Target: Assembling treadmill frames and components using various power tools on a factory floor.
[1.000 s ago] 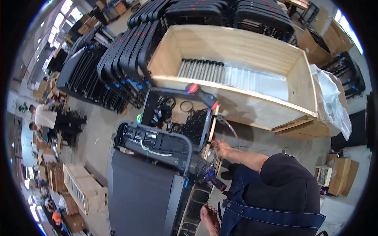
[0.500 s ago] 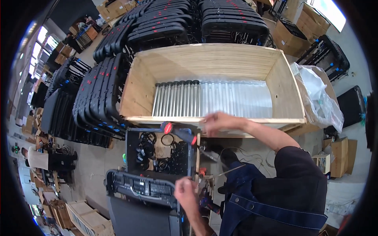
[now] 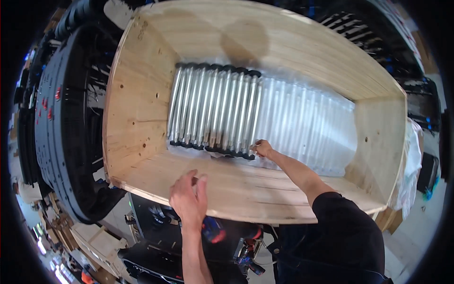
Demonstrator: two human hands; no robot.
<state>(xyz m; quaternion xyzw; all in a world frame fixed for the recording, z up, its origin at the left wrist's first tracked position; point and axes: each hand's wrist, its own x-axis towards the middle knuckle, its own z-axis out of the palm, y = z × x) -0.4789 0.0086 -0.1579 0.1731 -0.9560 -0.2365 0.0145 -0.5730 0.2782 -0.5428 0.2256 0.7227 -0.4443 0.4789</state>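
Observation:
Inside a deep wooden crate [image 3: 142,109] lies a row of shiny metal tubes [image 3: 208,106] with black end caps, side by side. My right hand [image 3: 261,148] reaches down into the crate, its fingers closed around the near end of the rightmost tube [image 3: 250,128] in the row. Next to that tube, a sheet of clear plastic wrap [image 3: 307,123] covers more tubes. Over the crate's near wall hangs my left hand [image 3: 189,196], thumb and fingers apart, holding nothing.
Black frame-like parts [image 3: 66,128] are stacked left of the crate. Below its near edge are a blurred red-and-blue power tool [image 3: 213,230] and a second power tool [image 3: 249,265]. Clear plastic film [image 3: 410,161] hangs at the right, and a pale wooden frame [image 3: 97,244] stands lower left.
I have leaned over the crate, so it fills the view. My right hand has gone from the near edge down to the tubes; my left hand has come forward to the near wall.

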